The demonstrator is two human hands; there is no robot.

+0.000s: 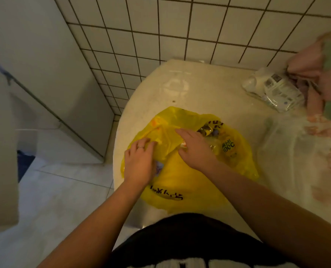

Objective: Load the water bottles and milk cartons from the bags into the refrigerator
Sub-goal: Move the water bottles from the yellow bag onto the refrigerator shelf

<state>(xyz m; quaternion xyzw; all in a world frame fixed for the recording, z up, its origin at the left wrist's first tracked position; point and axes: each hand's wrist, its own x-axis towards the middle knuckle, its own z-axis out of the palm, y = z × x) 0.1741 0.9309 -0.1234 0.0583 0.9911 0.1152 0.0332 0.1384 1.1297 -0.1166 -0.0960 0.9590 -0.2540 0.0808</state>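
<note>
A yellow plastic bag (188, 182) with dark print lies on the pale round table (209, 88) right in front of me. Bottles show through its thin plastic at the right, one with a green label (228, 147). My left hand (139, 163), wearing a ring, presses on the bag's left side with its fingers pinching the plastic. My right hand (195, 149) grips a fold of the bag near its mouth. A clear plastic pack with white cartons (275, 89) lies at the table's far right. The refrigerator (44, 74) stands to the left.
A white tiled wall (180, 31) rises behind the table. Pink and green cloth (319, 74) lies at the far right edge, with a thin translucent bag (296, 151) spread on the table beside it. Pale floor tiles (54, 190) run between the refrigerator and the table.
</note>
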